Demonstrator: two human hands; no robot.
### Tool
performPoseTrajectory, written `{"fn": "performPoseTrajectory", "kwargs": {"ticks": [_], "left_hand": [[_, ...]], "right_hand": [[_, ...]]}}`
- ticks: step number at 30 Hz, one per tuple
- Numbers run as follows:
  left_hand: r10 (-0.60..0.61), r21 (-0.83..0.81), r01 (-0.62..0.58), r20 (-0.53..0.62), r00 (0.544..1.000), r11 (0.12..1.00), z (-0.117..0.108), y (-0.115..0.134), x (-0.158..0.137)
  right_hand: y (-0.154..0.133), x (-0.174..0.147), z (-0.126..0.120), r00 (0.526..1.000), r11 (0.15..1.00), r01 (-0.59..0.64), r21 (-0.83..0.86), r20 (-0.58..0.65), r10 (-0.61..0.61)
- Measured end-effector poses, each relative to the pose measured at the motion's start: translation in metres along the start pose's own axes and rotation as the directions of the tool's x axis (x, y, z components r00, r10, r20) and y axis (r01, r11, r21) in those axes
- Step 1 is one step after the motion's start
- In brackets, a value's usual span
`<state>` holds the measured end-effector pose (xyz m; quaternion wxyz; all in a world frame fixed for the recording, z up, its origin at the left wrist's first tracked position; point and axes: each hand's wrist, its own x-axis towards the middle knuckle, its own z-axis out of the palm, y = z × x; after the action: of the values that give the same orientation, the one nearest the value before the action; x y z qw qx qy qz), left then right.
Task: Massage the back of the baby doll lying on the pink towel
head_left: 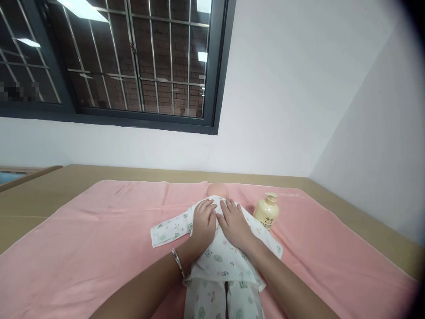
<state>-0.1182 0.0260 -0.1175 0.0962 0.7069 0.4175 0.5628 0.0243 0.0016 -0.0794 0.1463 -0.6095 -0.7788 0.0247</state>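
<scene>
A baby doll in white patterned clothes (pixel 221 259) lies stretched out, its bare round head (pixel 218 190) at the far end. Flat on the left part of its upper body rests my left hand (pixel 204 223), fingers extended, with a silver bangle (pixel 178 262) on the wrist. My right hand (pixel 235 225) lies open beside it on the right part. Neither hand grips anything. One long sleeve (pixel 170 230) spreads out to the left; the other slants down right, partly behind my forearm. Whether the doll faces up or down I cannot tell.
A pink cloth (pixel 109 239) covers much of the wooden surface (pixel 86 177) under the doll. Close to the doll's right sleeve stands a cream pump bottle (pixel 266 212). Behind are a white wall (pixel 265 102) and a dark-framed barred window (pixel 146 57).
</scene>
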Motion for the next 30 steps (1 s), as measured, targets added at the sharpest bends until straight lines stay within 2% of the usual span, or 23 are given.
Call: {"fn": "performPoseTrajectory", "kwargs": {"ticks": [5, 8, 13, 15, 19, 21, 26, 30], "left_hand": [[-0.061, 0.042, 0.061, -0.004, 0.998, 0.997, 0.000, 0.001, -0.001], [-0.055, 0.056, 0.054, 0.018, 0.998, 0.997, -0.001, 0.002, -0.003], [-0.094, 0.126, 0.087, 0.044, 0.995, 0.988, -0.001, 0.002, -0.003], [-0.120, 0.180, 0.107, 0.059, 0.991, 0.978, 0.000, 0.000, -0.002], [-0.131, 0.263, 0.092, 0.134, 0.982, 0.960, -0.001, -0.002, 0.002], [-0.134, 0.299, 0.077, 0.174, 0.976, 0.951, -0.003, 0.001, 0.005], [-0.134, 0.396, 0.053, 0.179, 0.975, 0.917, -0.006, 0.009, 0.007], [-0.123, 0.426, 0.039, 0.170, 0.978, 0.904, -0.003, 0.005, 0.006]], "right_hand": [[-0.017, -0.018, -0.013, 0.992, 0.993, 0.105, -0.059, 0.069, -0.101], [-0.027, -0.032, -0.027, 0.988, 0.990, 0.111, -0.084, 0.115, -0.101], [-0.024, -0.026, -0.025, 0.992, 0.989, -0.123, -0.086, -0.022, 0.122], [-0.019, -0.018, -0.016, 0.984, 0.982, -0.161, -0.098, -0.087, 0.152], [-0.012, -0.009, 0.002, 0.974, 0.991, -0.075, -0.109, -0.223, 0.049], [-0.008, -0.006, 0.006, 0.967, 0.996, -0.057, -0.069, -0.254, 0.038], [0.004, 0.003, 0.010, 0.965, 0.994, -0.071, 0.088, -0.247, 0.091], [0.012, 0.012, 0.014, 0.967, 0.989, -0.003, 0.149, -0.251, 0.041]]}}
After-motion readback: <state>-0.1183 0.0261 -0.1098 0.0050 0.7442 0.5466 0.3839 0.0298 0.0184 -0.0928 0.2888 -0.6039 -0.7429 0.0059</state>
